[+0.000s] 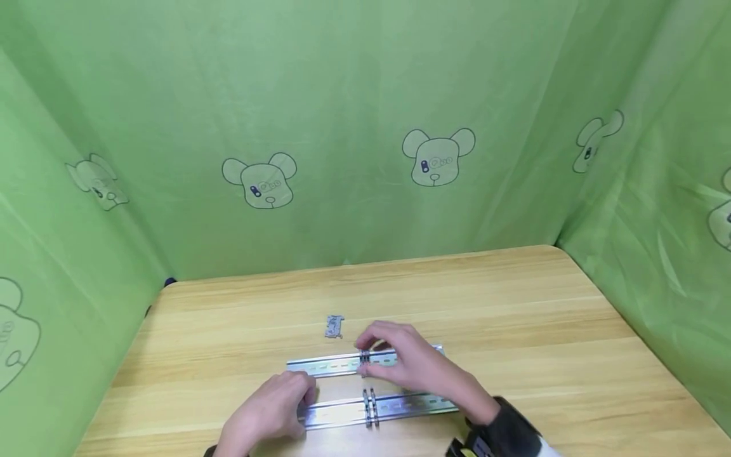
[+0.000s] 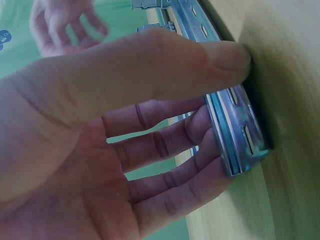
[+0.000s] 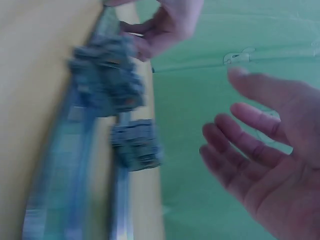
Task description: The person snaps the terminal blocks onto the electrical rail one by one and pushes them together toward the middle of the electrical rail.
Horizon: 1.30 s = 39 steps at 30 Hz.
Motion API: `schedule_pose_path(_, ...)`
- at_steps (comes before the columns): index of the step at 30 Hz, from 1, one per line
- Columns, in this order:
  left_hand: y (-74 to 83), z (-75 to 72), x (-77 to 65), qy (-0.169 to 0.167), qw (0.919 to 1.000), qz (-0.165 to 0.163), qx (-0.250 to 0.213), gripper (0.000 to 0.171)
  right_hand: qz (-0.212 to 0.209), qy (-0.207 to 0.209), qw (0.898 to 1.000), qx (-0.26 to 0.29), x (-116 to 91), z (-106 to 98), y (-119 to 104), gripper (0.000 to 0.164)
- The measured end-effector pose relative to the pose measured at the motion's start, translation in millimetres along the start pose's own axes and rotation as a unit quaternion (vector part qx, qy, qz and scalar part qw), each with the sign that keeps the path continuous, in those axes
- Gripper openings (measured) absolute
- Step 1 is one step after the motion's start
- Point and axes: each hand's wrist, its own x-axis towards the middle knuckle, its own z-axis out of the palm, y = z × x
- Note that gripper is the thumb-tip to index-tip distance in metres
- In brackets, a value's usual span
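Note:
Two slotted metal DIN rails lie roughly parallel, a near rail (image 1: 337,414) and a far rail (image 1: 325,366). My left hand (image 1: 274,406) grips the near rail's left end, with its thumb (image 2: 227,57) over the slotted face and the fingers on the other side. Thin grey terminal blocks (image 1: 371,407) stand on the near rail around its middle. More terminal blocks (image 3: 136,145) sit on the far rail. My right hand (image 1: 400,355) hovers around these far blocks in the head view; the right wrist view shows its fingers spread and holding nothing.
A loose grey terminal block (image 1: 334,326) lies flat on the wooden table (image 1: 485,298), beyond the far rail. Green curtains (image 1: 354,222) with bear faces surround the table's back and sides.

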Motion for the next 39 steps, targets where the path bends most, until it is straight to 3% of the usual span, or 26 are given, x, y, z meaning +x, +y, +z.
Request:
schedule_pose_path(6,0.5,-0.2,-0.9,0.001,1.0,0.006,-0.002,0.042,0.032,-0.024,0.991,-0.126,48.0,-3.9,-8.5,0.042)
schedule_pose_path(16,-2.6,-1.0,0.1,-0.012,0.9998,0.006,-0.015,0.041,0.143,-0.116,0.958,-0.219,102.9,15.6,2.4,0.065)
schedule_pose_path(22,-1.7,-0.9,0.2,-0.018,0.9997,0.003,-0.018,0.041,0.183,-0.154,0.944,-0.227,114.1,28.5,14.8,0.067)
schedule_pose_path(30,0.4,1.5,0.5,-0.011,0.9997,0.013,-0.018,0.04,0.202,-0.161,0.927,-0.271,119.9,39.1,24.1,0.042)
schedule_pose_path(39,-1.1,2.3,0.4,-0.009,0.9998,0.009,-0.018,0.04,0.162,-0.156,0.937,-0.268,119.5,39.9,25.4,0.029)
